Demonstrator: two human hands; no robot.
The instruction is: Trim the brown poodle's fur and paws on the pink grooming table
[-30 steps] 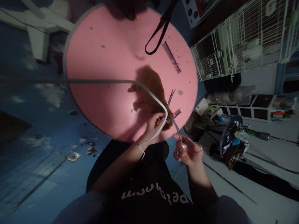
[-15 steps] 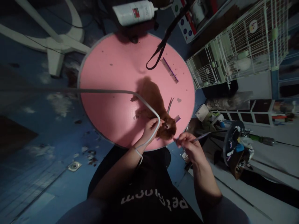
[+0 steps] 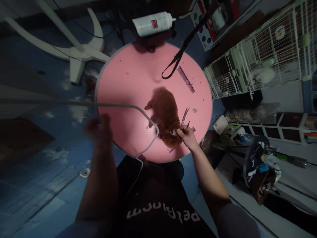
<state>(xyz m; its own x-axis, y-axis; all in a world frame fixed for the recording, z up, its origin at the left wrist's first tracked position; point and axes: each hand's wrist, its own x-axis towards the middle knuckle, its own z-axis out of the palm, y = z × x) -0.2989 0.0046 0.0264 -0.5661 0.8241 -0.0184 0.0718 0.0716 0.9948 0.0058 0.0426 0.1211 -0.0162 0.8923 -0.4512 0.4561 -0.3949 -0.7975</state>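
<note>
Pinching the brown dog's head fur, the right hand holds narrow; left hand blurred, grip unclear.

This is a pet grooming room. A round pink grooming table fills the middle of the frame, with a small brown dog standing on it beneath a black restraint loop. A purple comb and scissors lie on the tabletop, and a white bottle sits at its far edge. White wire pet cages stand at upper right. Clumps of cut fur litter the blue floor at left.
</note>
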